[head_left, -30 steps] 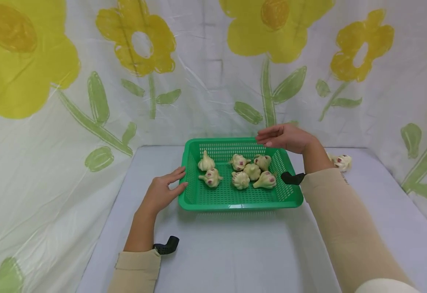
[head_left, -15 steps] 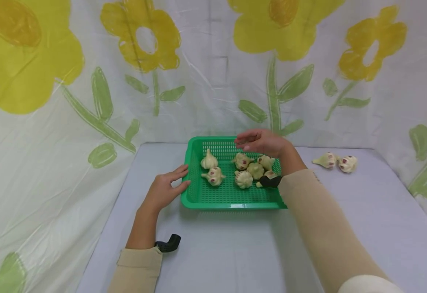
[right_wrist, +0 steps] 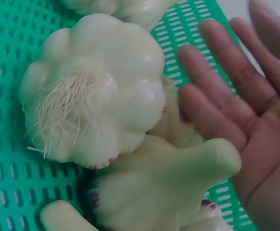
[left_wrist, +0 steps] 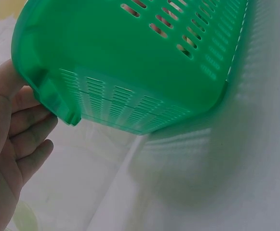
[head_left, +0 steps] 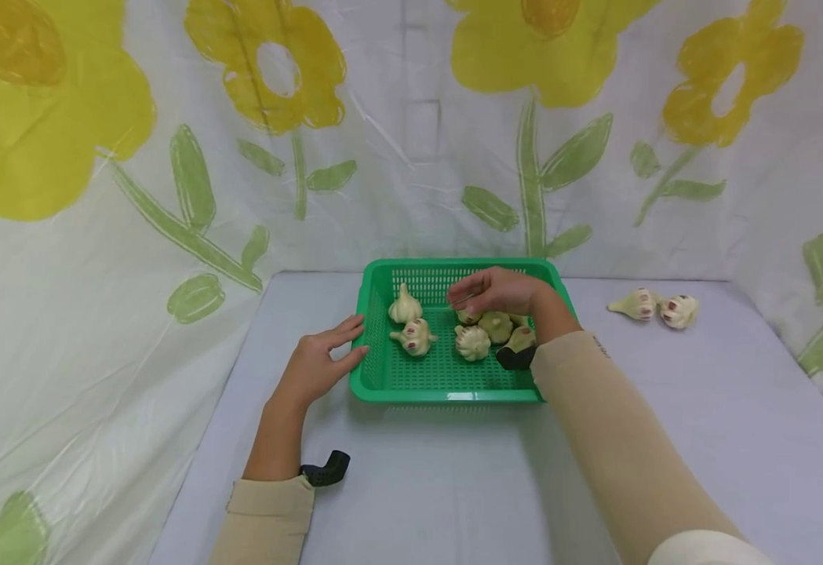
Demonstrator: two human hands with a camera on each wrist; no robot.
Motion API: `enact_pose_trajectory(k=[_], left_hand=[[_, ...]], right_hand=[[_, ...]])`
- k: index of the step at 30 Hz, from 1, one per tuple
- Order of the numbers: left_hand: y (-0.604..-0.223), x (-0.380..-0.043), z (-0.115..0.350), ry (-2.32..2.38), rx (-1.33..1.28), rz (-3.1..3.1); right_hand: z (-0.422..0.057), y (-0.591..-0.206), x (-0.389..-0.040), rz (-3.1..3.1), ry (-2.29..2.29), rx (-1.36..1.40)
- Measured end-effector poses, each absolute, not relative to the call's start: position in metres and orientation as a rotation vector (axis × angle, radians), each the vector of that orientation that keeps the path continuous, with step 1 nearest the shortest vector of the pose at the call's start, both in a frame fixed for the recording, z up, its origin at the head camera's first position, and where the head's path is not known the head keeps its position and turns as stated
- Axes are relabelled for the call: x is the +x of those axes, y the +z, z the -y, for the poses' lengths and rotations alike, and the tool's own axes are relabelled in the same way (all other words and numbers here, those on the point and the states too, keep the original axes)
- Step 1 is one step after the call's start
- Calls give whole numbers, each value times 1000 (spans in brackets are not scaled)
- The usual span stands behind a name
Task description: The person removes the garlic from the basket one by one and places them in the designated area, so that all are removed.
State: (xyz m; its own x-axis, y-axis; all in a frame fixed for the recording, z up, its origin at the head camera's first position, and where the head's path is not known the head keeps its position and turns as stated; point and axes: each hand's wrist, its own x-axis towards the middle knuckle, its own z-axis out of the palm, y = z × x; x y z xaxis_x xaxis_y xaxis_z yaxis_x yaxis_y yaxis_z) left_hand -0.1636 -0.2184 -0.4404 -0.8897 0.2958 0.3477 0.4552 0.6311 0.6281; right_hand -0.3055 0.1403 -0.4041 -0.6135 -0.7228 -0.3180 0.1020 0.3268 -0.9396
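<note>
A green plastic basket (head_left: 446,395) with slotted walls stands on the table and holds several garlic bulbs, two at the left (head_left: 411,336) and a cluster at the right (head_left: 472,343). My left hand (head_left: 315,365) rests at the basket's left rim; in the left wrist view its fingers touch the rim from outside, loosely extended. Over the right cluster hovers my right hand (head_left: 503,290), hiding some bulbs behind it. The right wrist view shows that hand's fingers (right_wrist: 221,96) spread and slightly bent beside a garlic bulb (right_wrist: 96,86) with dry roots, holding nothing.
Two more garlic bulbs (head_left: 641,304) lie on the white table (head_left: 672,408) to the right of the basket. Behind the table hangs a white curtain (head_left: 383,118) with yellow flowers. Black wrist cameras (head_left: 326,469) sit at both cuffs.
My right hand has moved left and down, from over the basket's back right rim to inside above the right cluster. The left hand has stayed at the left rim.
</note>
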Motion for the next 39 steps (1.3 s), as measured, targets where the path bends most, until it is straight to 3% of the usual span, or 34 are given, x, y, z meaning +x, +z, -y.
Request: enact_pose_trajectory(k=[17,39], left_hand=[[-436,-166,218,-1066,-609,2635],[-441,-163,217,-1085,-606,2637]], right_hand=[[-133,-400,-303,-1971,-841,-649],[-127,-415,-298,-1977,-810,-664]])
